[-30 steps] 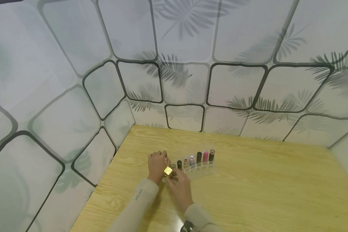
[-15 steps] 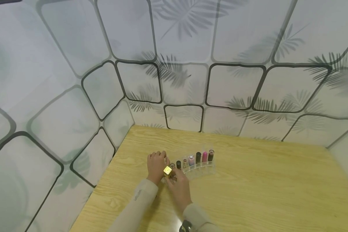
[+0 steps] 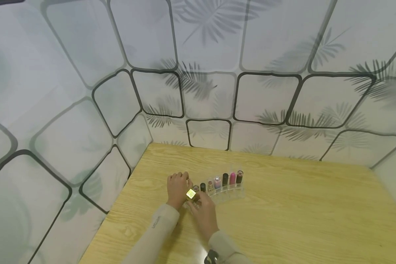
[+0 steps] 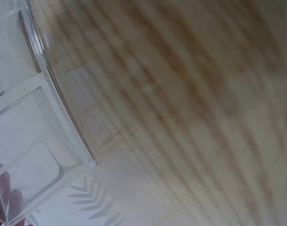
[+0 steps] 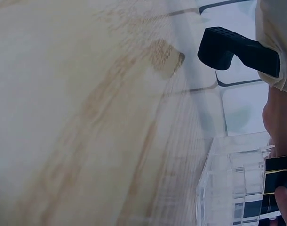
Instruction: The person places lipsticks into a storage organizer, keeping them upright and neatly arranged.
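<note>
In the head view my right hand point(image 3: 204, 212) pinches a lipstick with a square, shiny gold top point(image 3: 191, 194) at the left end of a clear stepped lipstick stand point(image 3: 231, 191). Dark parts with thin gold bands point(image 5: 277, 181) show beside a fingertip in the right wrist view. My left hand point(image 3: 177, 189) grips the stand's left end. Some of its fingers point(image 4: 14, 202) appear through the clear plastic in the left wrist view. Most of the lipstick's body is hidden behind my right hand.
Several cosmetics stand along the stand's row, among them a bright pink tube point(image 3: 232, 178), a black tube point(image 3: 225, 179) and a pale pink bottle point(image 3: 217, 181). Underneath is a wood-grain table point(image 3: 300, 209). A patterned wall covering point(image 3: 209, 134) rises behind it.
The lipstick's gold top has turned slightly, and less of its side shows. Both hands stay almost in place; the whole view shifts a little.
</note>
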Available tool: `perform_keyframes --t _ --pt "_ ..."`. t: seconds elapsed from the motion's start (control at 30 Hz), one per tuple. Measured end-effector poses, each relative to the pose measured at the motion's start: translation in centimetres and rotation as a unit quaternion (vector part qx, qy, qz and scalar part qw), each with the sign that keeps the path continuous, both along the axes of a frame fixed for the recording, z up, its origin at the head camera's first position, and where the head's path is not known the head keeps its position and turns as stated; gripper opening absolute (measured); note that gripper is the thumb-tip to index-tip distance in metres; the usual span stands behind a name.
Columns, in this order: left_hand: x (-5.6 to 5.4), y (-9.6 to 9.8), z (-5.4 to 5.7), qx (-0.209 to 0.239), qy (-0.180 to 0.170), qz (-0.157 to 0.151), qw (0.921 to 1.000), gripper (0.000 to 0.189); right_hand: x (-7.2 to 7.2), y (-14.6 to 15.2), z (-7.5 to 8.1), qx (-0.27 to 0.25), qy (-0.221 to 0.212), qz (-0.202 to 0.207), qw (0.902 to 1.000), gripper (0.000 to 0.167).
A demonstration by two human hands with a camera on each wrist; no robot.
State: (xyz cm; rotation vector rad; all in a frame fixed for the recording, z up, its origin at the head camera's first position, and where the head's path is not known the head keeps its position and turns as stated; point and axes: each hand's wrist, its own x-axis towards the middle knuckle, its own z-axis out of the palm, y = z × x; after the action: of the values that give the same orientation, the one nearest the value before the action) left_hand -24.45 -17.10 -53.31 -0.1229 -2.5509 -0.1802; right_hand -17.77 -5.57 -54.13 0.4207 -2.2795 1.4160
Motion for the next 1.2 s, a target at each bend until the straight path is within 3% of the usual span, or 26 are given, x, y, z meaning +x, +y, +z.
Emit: perform_keyframes --t 0.37,0.93,1.2 --pt "0.03 0.11 0.14 -0.002 -0.002 0.005 1.0 0.011 -0.05 0.09 -0.22 0.003 -0.013 0.011 0.9999 0.024" --pt "0.0 0.1 0.14 -0.006 0.008 0.002 0.9999 0.01 0.25 0.26 0.14 0.102 -0.002 -0.024 0.9945 0.021" --pt "0.18 -0.05 0.3 0.01 0.0 -0.007 0.9999 0.009 0.24 0.15 0.28 0.119 -0.009 -0.024 0.9926 0.022"
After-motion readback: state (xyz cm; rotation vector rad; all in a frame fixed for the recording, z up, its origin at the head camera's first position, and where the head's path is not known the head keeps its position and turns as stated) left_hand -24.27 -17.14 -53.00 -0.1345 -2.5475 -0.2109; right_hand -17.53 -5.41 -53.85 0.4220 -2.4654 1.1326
